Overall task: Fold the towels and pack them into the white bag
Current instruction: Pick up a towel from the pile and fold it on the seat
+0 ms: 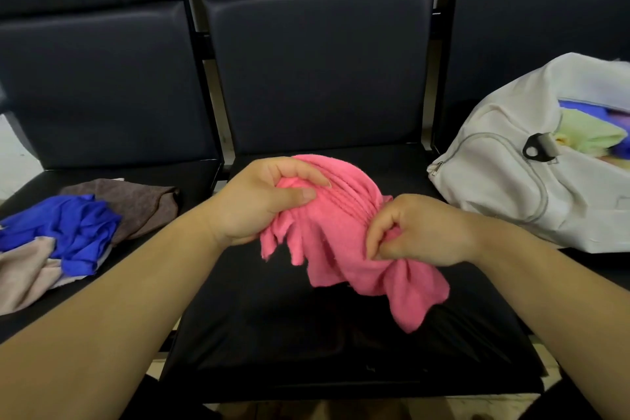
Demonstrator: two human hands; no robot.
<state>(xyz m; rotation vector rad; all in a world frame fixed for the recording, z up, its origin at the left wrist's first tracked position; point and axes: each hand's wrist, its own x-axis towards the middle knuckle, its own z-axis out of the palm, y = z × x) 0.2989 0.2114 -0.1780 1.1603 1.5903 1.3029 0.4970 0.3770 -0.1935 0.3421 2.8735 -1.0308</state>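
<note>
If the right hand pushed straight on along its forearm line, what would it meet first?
Beyond the pink towel it grips, the right hand would likely meet the left hand, which holds the same towel's other end; depth between them is unclear.

Row of 3 dark padded chairs, seen from the front, w/ pale floor around.
Middle seat [306, 334] is black, glossy & a bit creased, front edge nearest the camera; its backrest [317, 79] stands upright behind, dark navy-black w/ a stitched border. Left backrest [95, 79] & right backrest [511, 27] match it, same height, all side by side; a further padded row sits above them at top of frame. Left seat [196, 176] is level w/ the middle one, narrow gap between. Dark metal frame bar [196, 10] runs up between left & middle backs. Pale floor [17, 154] shows at far left edge, plus thin strips through the chair gaps.
</note>
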